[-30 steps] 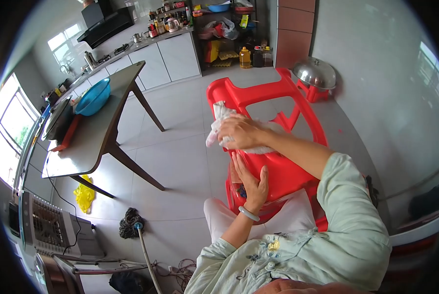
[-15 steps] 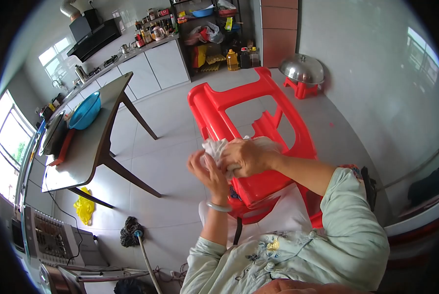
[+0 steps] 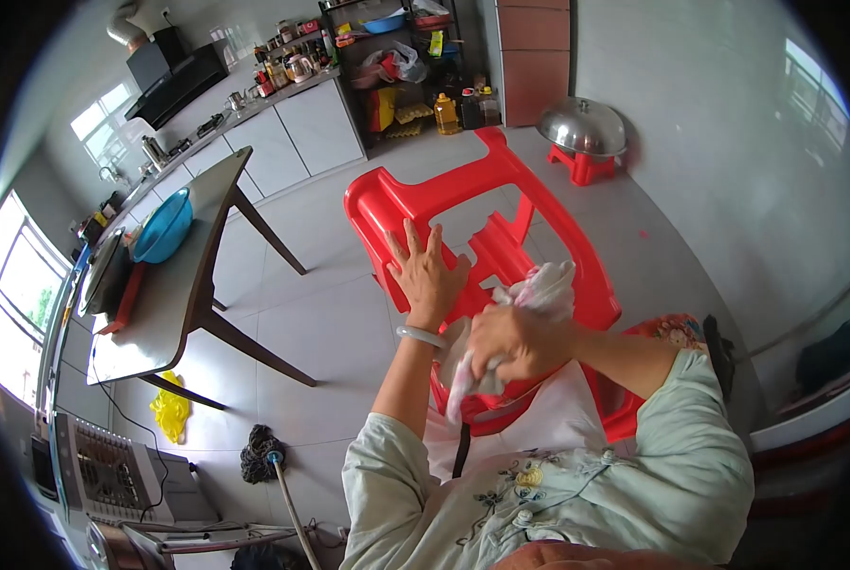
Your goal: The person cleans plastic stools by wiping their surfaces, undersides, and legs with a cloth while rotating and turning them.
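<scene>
Red stool [image 3: 425, 199] is between the table [image 3: 170, 294] and metal lid [image 3: 585, 125].

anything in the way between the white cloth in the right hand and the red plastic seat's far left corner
Yes: the left hand, spread over the red plastic seat, lies between the white cloth and that corner in this view. Nothing else visible blocks the way.

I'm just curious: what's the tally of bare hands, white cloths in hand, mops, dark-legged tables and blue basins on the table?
Bare hands (left hand, right hand): 2
White cloth in hand: 1
Mop: 1
Dark-legged table: 1
Blue basin on the table: 1
Total: 6
</scene>
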A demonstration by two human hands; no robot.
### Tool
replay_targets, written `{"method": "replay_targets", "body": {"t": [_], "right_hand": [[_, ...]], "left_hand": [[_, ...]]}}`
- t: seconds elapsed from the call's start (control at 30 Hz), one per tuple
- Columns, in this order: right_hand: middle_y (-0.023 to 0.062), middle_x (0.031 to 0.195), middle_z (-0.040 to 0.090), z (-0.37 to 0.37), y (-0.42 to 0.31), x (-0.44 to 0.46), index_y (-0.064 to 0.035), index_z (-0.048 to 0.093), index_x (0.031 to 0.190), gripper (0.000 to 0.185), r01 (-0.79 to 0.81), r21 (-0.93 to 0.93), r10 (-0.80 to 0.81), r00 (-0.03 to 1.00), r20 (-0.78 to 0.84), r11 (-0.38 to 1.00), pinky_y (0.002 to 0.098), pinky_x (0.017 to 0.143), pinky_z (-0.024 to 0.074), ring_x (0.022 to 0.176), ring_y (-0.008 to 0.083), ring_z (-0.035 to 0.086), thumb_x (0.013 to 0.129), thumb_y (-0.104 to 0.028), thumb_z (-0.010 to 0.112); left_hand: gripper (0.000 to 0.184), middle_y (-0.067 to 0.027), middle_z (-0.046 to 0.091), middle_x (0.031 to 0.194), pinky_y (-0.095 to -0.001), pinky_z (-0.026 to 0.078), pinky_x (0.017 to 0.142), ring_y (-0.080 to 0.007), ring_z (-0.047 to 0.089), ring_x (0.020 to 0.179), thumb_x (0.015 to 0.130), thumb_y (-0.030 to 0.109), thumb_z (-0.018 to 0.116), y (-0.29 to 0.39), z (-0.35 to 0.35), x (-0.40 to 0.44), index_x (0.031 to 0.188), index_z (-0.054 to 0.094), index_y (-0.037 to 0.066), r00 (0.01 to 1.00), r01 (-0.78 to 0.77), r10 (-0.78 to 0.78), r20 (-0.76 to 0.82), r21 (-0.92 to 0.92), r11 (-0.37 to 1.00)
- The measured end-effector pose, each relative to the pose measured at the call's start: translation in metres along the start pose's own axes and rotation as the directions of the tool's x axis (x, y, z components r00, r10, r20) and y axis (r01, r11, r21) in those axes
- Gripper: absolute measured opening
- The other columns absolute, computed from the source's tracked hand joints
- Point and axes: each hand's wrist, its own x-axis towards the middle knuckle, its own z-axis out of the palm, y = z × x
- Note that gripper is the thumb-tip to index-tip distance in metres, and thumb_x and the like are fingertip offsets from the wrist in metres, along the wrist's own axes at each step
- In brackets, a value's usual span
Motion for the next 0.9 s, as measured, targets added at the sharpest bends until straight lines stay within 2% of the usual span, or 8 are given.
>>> {"method": "replay_targets", "body": {"t": [0.13, 0.2, 0.3, 0.47, 0.5, 0.53, 0.6, 0.9], "right_hand": [[0.004, 0.087, 0.063, -0.039, 0.021, -0.018, -0.0073, 0.066, 0.087, 0.022, -0.217, 0.75, 0.511, 0.84, -0.183, 0.624, 0.0273, 0.078, 0.0484, 0.088, 0.0128, 0.06, 0.071, 0.001, 0.053], [0.0011, 0.09, 0.062, -0.055, 0.045, -0.017, -0.0047, 0.064, 0.09, 0.021, -0.038, 0.886, 0.618, 0.731, -0.29, 0.461, 0.0246, 0.075, 0.049, 0.083, 0.0096, 0.06, 0.074, -0.001, 0.052], [0.0032, 0.088, 0.064, -0.106, 0.065, 0.008, -0.0038, 0.063, 0.092, 0.021, 0.019, 0.861, 0.739, 0.505, -0.447, 0.508, 0.0241, 0.074, 0.0502, 0.08, 0.01, 0.061, 0.076, -0.001, 0.05], [0.01, 0.103, 0.065, -0.118, 0.104, 0.09, -0.0061, 0.067, 0.09, 0.019, -0.215, 0.469, 0.506, 0.521, -0.687, 0.857, 0.0332, 0.081, 0.0503, 0.091, 0.0188, 0.061, 0.081, -0.012, 0.051], [0.0104, 0.109, 0.064, -0.109, 0.122, 0.102, -0.0087, 0.067, 0.092, 0.018, -0.181, 0.073, 0.177, 0.67, -0.721, 0.981, 0.0368, 0.085, 0.0482, 0.097, 0.021, 0.06, 0.081, -0.014, 0.054], [0.0108, 0.114, 0.062, -0.093, 0.151, 0.11, -0.0113, 0.068, 0.093, 0.017, -0.079, -0.327, -0.144, 0.784, -0.604, 0.942, 0.0405, 0.09, 0.0461, 0.103, 0.0232, 0.058, 0.082, -0.016, 0.057], [0.0049, 0.117, 0.06, -0.029, 0.192, 0.11, -0.0154, 0.068, 0.098, 0.019, -0.263, -0.668, 0.018, 0.937, -0.35, 0.696, 0.0484, 0.093, 0.0402, 0.113, 0.0272, 0.054, 0.084, -0.024, 0.059], [0.0045, 0.118, 0.053, -0.054, 0.206, 0.068, -0.0177, 0.063, 0.105, 0.024, -0.384, -0.64, 0.086, 0.892, -0.445, 0.666, 0.0486, 0.091, 0.0422, 0.111, 0.028, 0.052, 0.083, -0.027, 0.061]], "left_hand": [[0.056, -0.0194, 0.028, 0.15, -0.0581, 0.025, 0.109, -0.047, 0.016, 0.139, 0.072, 0.03, 0.066, -0.008, -0.002, 0.001, 0.125, 0.059, 0.014, 0.999, -0.046, 0.046, -0.002, 0.004, 0.999], [0.054, -0.02, 0.029, 0.149, -0.0566, 0.024, 0.11, -0.0471, 0.017, 0.139, 0.072, 0.029, 0.065, -0.052, 0.023, 0.011, 0.123, 0.06, 0.015, 0.99, -0.142, 0.143, -0.006, 0.037, 0.989], [0.048, -0.0236, 0.033, 0.146, -0.0539, 0.027, 0.109, -0.0496, 0.021, 0.137, 0.07, 0.025, 0.065, -0.048, 0.012, 0.008, 0.117, 0.064, 0.017, 0.983, -0.169, 0.163, -0.086, -0.071, 0.983], [0.048, -0.0248, 0.034, 0.145, -0.0536, 0.031, 0.108, -0.0512, 0.022, 0.135, 0.069, 0.025, 0.067, -0.044, 0.013, 0.011, 0.116, 0.064, 0.016, 0.981, -0.18, 0.174, -0.087, -0.067, 0.981], [0.048, -0.0246, 0.035, 0.145, -0.0535, 0.03, 0.108, -0.0509, 0.023, 0.135, 0.069, 0.026, 0.067, -0.044, 0.015, 0.013, 0.115, 0.065, 0.016, 0.98, -0.181, 0.175, -0.089, -0.062, 0.981], [0.047, -0.0243, 0.035, 0.145, -0.0534, 0.03, 0.108, -0.0507, 0.023, 0.135, 0.069, 0.026, 0.067, -0.045, 0.016, 0.014, 0.115, 0.065, 0.017, 0.98, -0.182, 0.177, -0.09, -0.058, 0.982], [0.047, -0.0241, 0.036, 0.144, -0.0529, 0.029, 0.109, -0.0504, 0.023, 0.135, 0.069, 0.026, 0.067, -0.048, 0.016, 0.015, 0.115, 0.065, 0.017, 0.979, -0.189, 0.186, -0.081, -0.032, 0.981], [0.047, -0.0236, 0.034, 0.145, -0.0509, 0.023, 0.112, -0.0478, 0.021, 0.137, 0.069, 0.023, 0.068, -0.043, 0.02, 0.017, 0.115, 0.064, 0.016, 0.981, -0.186, 0.18, -0.067, -0.1, 0.977]]}}
